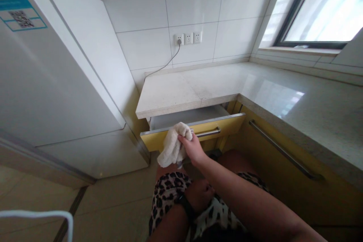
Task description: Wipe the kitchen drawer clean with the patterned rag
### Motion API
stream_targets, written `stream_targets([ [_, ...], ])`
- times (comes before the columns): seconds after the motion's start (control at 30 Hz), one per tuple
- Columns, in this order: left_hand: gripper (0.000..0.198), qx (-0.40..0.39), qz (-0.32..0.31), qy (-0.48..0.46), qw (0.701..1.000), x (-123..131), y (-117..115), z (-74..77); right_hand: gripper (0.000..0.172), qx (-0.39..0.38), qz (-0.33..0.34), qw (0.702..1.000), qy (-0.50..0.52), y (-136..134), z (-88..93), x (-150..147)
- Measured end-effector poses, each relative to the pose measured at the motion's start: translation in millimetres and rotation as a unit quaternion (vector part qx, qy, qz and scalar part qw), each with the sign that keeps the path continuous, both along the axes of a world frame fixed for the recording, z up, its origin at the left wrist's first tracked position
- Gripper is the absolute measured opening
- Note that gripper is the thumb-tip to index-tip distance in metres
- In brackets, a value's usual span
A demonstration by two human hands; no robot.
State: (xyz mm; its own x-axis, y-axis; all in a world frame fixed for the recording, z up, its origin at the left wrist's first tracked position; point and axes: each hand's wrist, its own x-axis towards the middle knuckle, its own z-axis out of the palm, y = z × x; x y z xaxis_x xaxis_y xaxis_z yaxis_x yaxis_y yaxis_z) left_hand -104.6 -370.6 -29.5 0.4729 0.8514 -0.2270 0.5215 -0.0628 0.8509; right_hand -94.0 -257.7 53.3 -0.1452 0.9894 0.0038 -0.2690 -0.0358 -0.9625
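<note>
My right hand [193, 147] is closed on a cream cloth [173, 145] and presses it against the front of a yellow drawer [227, 124] that stands partly pulled out under the counter. The cloth covers the left end of the drawer's metal handle [210, 133]. My left hand [200, 194] rests on my lap over leopard-print fabric, a black band at its wrist; its fingers are curled under and mostly hidden. The drawer's grey inside [187, 116] shows nothing in it.
A pale stone countertop [255, 87] runs in an L along the tiled wall and under a window [326, 7]. A white refrigerator [51, 75] stands at left. Wall sockets [187, 38] hold one plugged cable. A yellow cabinet with a long bar handle [283, 151] is at right.
</note>
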Motion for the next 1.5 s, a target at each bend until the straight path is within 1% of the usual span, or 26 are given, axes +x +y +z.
stream_targets([
  [0.1, 0.032, 0.003, 0.032, 0.034, 0.999, 2, 0, -3.3, 0.051, -0.003, -0.087, 0.996, -0.015, 21, -2.3, 65],
  [0.17, 0.032, 0.011, 0.041, 0.045, 0.998, 3, -1, -5.1, 0.053, -0.027, -0.159, 0.987, -0.027, 38, -6.5, 110],
  [0.23, 0.032, 0.019, 0.045, 0.055, 0.997, 3, -1, -6.0, 0.056, -0.036, -0.257, 0.965, -0.038, 56, -10.5, 155],
  [0.3, 0.033, 0.024, 0.048, 0.062, 0.997, 4, -1, -6.3, 0.060, -0.029, -0.354, 0.933, -0.053, 69, -13.0, 193],
  [0.37, 0.032, 0.026, 0.048, 0.064, 0.996, 4, -1, -6.2, 0.059, -0.020, -0.424, 0.901, -0.091, 76, -14.5, 220],
  [0.4, 0.032, 0.027, 0.048, 0.065, 0.996, 4, -1, -6.0, 0.059, -0.004, -0.446, 0.887, -0.115, 77, -15.1, 228],
  [0.47, 0.032, 0.028, 0.047, 0.067, 0.996, 5, -1, -5.6, 0.057, 0.060, -0.456, 0.869, -0.180, 74, -16.1, 236],
  [0.53, 0.033, 0.028, 0.045, 0.072, 0.996, 5, -1, -5.4, 0.052, 0.155, -0.422, 0.848, -0.282, 67, -16.2, 232],
  [0.57, 0.033, 0.028, 0.043, 0.075, 0.996, 5, 0, -5.6, 0.047, 0.204, -0.387, 0.830, -0.346, 63, -15.6, 227],
  [0.63, 0.034, 0.027, 0.039, 0.080, 0.996, 6, 0, -6.4, 0.035, 0.291, -0.294, 0.777, -0.474, 53, -11.9, 210],
  [0.67, 0.033, 0.025, 0.037, 0.081, 0.996, 6, 0, -7.0, 0.032, 0.326, -0.242, 0.747, -0.526, 48, -8.7, 199],
  [0.7, 0.033, 0.024, 0.035, 0.081, 0.996, 6, 1, -7.6, 0.031, 0.358, -0.190, 0.720, -0.564, 42, -4.6, 186],
  [0.73, 0.033, 0.022, 0.033, 0.081, 0.996, 6, 1, -8.2, 0.036, 0.384, -0.144, 0.696, -0.589, 37, 0.3, 171],
  [0.8, 0.033, 0.021, 0.028, 0.078, 0.996, 7, 2, -8.6, 0.043, 0.435, -0.069, 0.666, -0.602, 27, 11.3, 138],
  [0.87, 0.033, 0.020, 0.024, 0.075, 0.997, 8, 2, -7.7, 0.040, 0.479, 0.004, 0.644, -0.596, 18, 21.8, 102],
  [0.93, 0.034, 0.019, 0.021, 0.071, 0.997, 8, 1, -5.4, 0.032, 0.505, 0.040, 0.634, -0.585, 11, 29.5, 68],
  [1.0, 0.036, 0.011, 0.022, 0.064, 0.998, 8, 1, -2.0, 0.027, 0.525, 0.069, 0.626, -0.573, 6, 33.5, 39],
  [1.07, 0.037, 0.001, 0.017, 0.053, 0.998, 7, 0, 2.1, 0.025, 0.531, 0.085, 0.625, -0.567, 3, 34.5, 20],
  [1.13, 0.038, -0.007, 0.007, 0.049, 0.999, 7, 0, 5.7, 0.026, 0.520, 0.088, 0.629, -0.571, 3, 33.9, 11],
  [1.2, 0.038, -0.010, 0.005, 0.051, 0.999, 6, -1, 7.7, 0.029, 0.498, 0.082, 0.636, -0.584, 4, 33.0, 12],
  [1.27, 0.037, -0.009, 0.017, 0.056, 0.998, 5, -1, 7.2, 0.030, 0.475, 0.080, 0.639, -0.599, 6, 33.3, 20],
  [1.37, 0.034, -0.006, 0.037, 0.049, 0.998, 5, -2, 1.7, 0.034, 0.441, 0.077, 0.641, -0.623, 11, 36.5, 41],
  [1.5, 0.030, 0.008, 0.055, 0.046, 0.997, 4, -2, -6.7, 0.044, 0.395, 0.058, 0.647, -0.650, 23, 39.3, 77],
])
